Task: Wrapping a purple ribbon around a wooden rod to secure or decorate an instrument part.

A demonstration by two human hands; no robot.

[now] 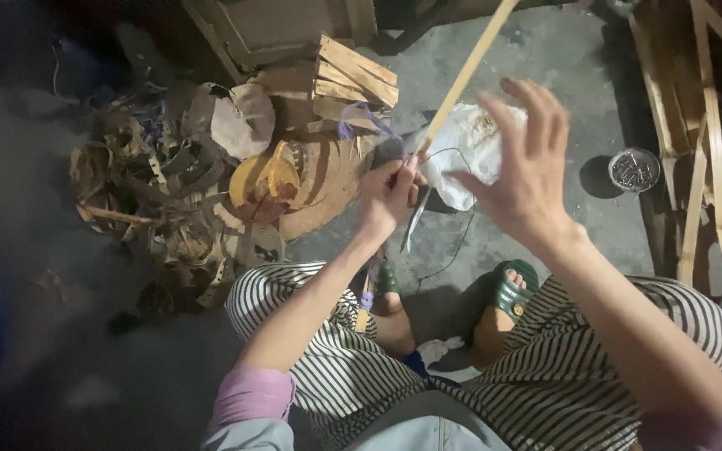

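Note:
My left hand [388, 199] is closed around a long thin bamboo strip [466, 73] that slants up to the right past the frame's top, and also around a metal blade [415, 222] that points down from the fist. My right hand [526, 165] hovers beside it with fingers spread, holding nothing; a thin dark wire or thread [459, 205] loops between the two hands. Purple string [359, 122] trails near the strip's lower end.
A heap of curled bamboo scraps [156, 196] lies at left by a round yellow-orange woven piece [277, 179] and stacked wood blocks [354, 77]. A white plastic bag [471, 142], a tin of nails [634, 169] and wooden frames [699, 125] sit right. My sandalled feet [507, 296] rest below.

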